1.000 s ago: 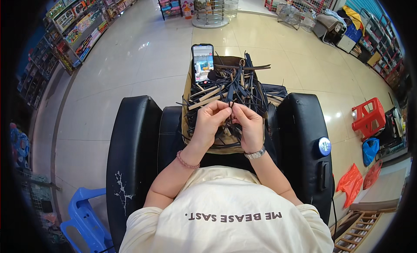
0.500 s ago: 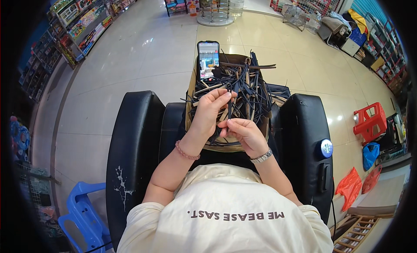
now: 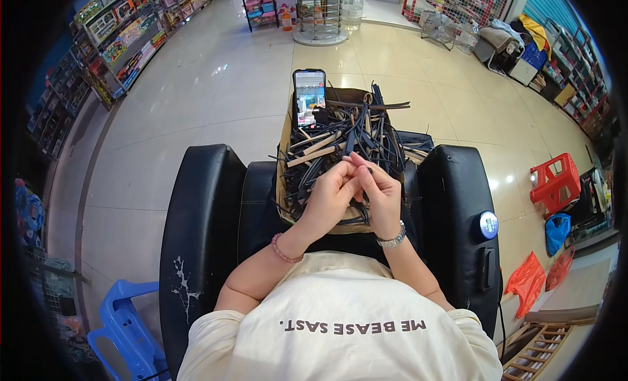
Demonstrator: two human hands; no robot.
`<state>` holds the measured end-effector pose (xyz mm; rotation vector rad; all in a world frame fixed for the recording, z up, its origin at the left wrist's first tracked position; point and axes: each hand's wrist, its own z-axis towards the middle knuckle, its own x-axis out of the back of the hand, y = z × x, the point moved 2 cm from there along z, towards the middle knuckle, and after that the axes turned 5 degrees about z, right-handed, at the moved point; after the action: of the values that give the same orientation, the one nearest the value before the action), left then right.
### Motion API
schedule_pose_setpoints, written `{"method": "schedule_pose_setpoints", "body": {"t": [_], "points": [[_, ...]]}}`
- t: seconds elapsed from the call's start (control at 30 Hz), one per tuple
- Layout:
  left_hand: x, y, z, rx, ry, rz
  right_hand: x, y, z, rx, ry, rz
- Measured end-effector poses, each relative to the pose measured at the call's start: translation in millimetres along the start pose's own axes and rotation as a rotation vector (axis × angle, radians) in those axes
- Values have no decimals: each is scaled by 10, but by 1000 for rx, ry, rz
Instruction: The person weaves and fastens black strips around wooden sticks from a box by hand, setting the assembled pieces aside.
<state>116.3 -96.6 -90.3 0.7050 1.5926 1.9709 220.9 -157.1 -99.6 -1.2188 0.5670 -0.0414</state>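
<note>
My left hand [image 3: 335,190] and my right hand [image 3: 381,196] meet above the near part of a cardboard box [image 3: 286,129], fingertips pressed together. Both are closed in a pinch on a thin black strip [image 3: 371,170]; only a dark bit of it shows, and the fingers hide the rest. The box sits in front of my body, heaped with a tangle of narrow black strips [image 3: 373,129] and some tan strips [image 3: 315,155]. At its far left corner a phone [image 3: 310,96] stands upright with its screen lit.
Black armrests [image 3: 203,217] [image 3: 458,211] flank me; the right one carries a round blue-and-white object [image 3: 488,224]. A blue plastic stool [image 3: 127,328] is at lower left, a red stool [image 3: 555,182] at right near plastic bags [image 3: 525,283]. Stocked shelves [image 3: 124,37] line the far left.
My hands have come together and slightly nearer to me; the left hand lowered toward the right. The black strip that hung visibly between them is now mostly covered by fingers.
</note>
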Motion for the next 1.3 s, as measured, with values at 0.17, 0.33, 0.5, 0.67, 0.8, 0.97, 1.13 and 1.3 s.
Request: {"method": "schedule_pose_setpoints", "body": {"t": [0.17,0.33,0.5,0.67,0.8,0.97,1.13,1.3], "points": [[-9,1,-82,36,-29,-63,-53,104,-187,-110,100,127],[-54,3,-223,-2,-16,-39,10,134,-354,-131,38,191],[-54,1,-334,125,-80,-254,113,46,-379,-18,-156,7],[43,-71,-346,431,-326,-535,216,-46,-315,186,-502,-158],[114,-64,-320,440,-494,-461,207,-55,-323,206,-583,-165],[26,45,-376,170,-195,-92,109,-60,-381,-5,-245,9],[-44,129,-393,-132,40,190,13,-25,-507,149,193,8],[-61,148,-377,-171,48,247,52,-22,-541,244,203,-271]]}}
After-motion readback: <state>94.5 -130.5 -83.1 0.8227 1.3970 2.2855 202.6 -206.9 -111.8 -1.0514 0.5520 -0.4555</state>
